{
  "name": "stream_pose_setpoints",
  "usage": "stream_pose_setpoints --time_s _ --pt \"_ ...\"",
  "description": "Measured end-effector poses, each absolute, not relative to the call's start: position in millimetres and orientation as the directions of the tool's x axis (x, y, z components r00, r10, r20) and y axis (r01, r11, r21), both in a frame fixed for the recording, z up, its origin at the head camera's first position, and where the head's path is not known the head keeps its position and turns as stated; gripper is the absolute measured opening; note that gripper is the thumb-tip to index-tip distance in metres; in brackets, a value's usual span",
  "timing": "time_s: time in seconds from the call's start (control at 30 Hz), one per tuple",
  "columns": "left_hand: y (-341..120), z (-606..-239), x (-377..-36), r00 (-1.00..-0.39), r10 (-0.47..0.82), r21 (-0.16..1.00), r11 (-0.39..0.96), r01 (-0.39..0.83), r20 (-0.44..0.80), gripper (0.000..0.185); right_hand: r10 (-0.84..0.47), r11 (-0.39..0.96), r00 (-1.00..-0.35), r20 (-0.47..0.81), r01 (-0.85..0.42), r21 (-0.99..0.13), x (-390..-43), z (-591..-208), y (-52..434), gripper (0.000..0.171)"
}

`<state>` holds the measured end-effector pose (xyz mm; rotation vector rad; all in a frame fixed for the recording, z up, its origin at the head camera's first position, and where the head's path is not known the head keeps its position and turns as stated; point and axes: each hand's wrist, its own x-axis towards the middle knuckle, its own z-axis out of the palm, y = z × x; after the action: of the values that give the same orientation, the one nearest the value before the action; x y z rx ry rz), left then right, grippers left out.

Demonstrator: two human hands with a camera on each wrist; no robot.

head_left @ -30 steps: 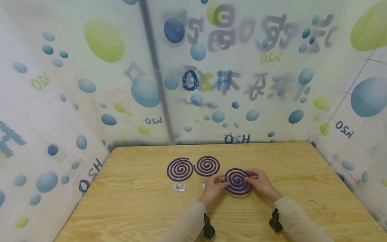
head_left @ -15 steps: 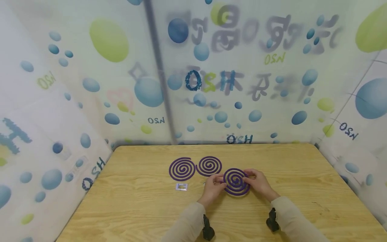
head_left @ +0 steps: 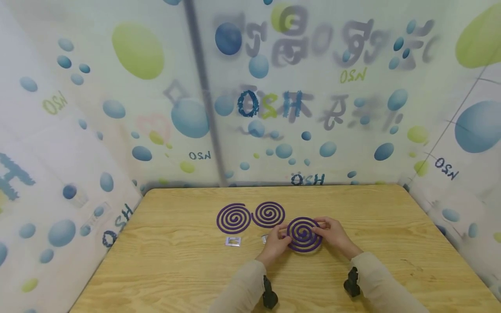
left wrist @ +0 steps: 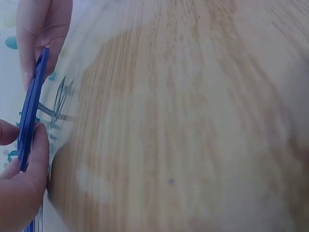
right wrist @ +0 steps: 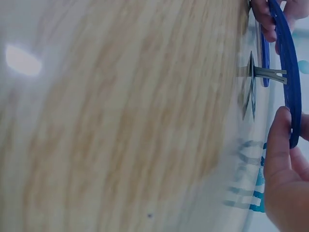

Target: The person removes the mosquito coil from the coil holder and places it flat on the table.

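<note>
My left hand [head_left: 275, 244] and right hand [head_left: 333, 234] hold a purple mosquito coil [head_left: 302, 234] between them, one at each side, thumbs on top and fingers underneath. The wrist views show the coil edge-on, held level over the wooden table. Beneath it a thin metal coil stand [right wrist: 252, 87] sits on the tabletop. Its upright prong reaches the underside of the coil [right wrist: 289, 72] in the right wrist view. From the left wrist view, the same stand [left wrist: 49, 112] shows between the two hands. In the head view the coil hides this stand.
Two more purple coils, a left one [head_left: 234, 219] and a right one [head_left: 268, 213], lie flat side by side farther back. A flat metal stand [head_left: 228, 241] lies in front of the left coil. Another small metal piece [head_left: 264, 239] is partly covered by my left hand. A printed curtain [head_left: 274, 143] surrounds the table [head_left: 176, 261].
Both hands and the coil between them have shifted slightly to the left. The head view sways a little; the other coils and stands stay where they were.
</note>
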<state>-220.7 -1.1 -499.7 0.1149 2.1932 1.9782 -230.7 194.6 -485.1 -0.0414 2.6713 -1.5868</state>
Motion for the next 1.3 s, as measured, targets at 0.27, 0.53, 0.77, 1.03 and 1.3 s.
stream_pose_setpoints --time_s 0.27,0.53,0.77,1.03,1.3 --pt "2.0 -499.0 -220.0 -0.985 0.149 0.992 0.099 -0.075 -0.089 0.044 -0.028 0.488 -0.999 -0.04 0.021 -0.873 -229.3 -486.8 193.8 0.035" --pt "4.0 -496.1 -221.0 -0.992 0.117 0.989 0.144 -0.032 -0.05 0.046 -0.039 0.464 -0.996 -0.083 0.056 -0.884 -228.4 -489.6 193.5 0.036" --pt "2.0 -497.2 -220.6 -0.992 0.119 0.991 0.132 -0.032 -0.048 0.044 -0.02 0.487 -0.997 -0.077 0.057 -0.872 -228.1 -486.7 193.3 0.037" --pt "1.8 -499.6 -219.7 -0.992 0.111 0.989 0.14 -0.047 -0.063 0.042 -0.022 0.43 -0.997 -0.076 0.06 -0.901 -226.9 -482.3 192.6 0.04" --pt "1.3 -498.2 -219.7 -0.987 0.128 0.986 0.144 -0.082 -0.101 0.04 -0.019 0.37 -0.997 -0.075 0.063 -0.927 -226.3 -482.1 191.1 0.041"
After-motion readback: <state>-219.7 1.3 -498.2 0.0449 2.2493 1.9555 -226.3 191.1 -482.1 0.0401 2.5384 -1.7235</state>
